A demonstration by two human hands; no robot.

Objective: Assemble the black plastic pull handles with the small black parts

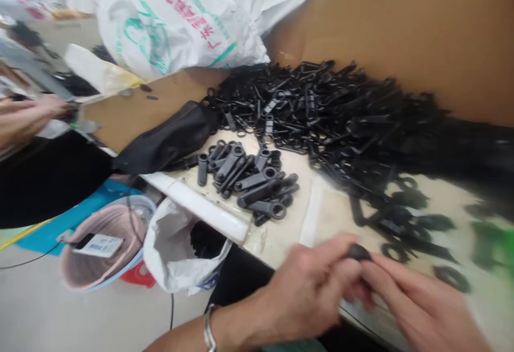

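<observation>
My left hand [309,282], with a metal bracelet [209,330] at the wrist, pinches a small black plastic part [358,252] near the table's front edge. My right hand [425,293] closes its fingers on the same part from the other side. Most of that part is hidden by the fingers, so its full shape does not show. Beyond my hands lies a large heap of black plastic parts [313,105], many long with a ring at one end. A smaller pile of similar ring-ended parts [252,178] sits to the left of it.
A black cloth-like bundle [168,137] lies left of the small pile. Behind stands a white printed sack [180,20]. Below the table edge are an open white bag [168,250] and a pink bucket [108,223] with a phone [98,245]. Another person's arm [32,113] shows at left.
</observation>
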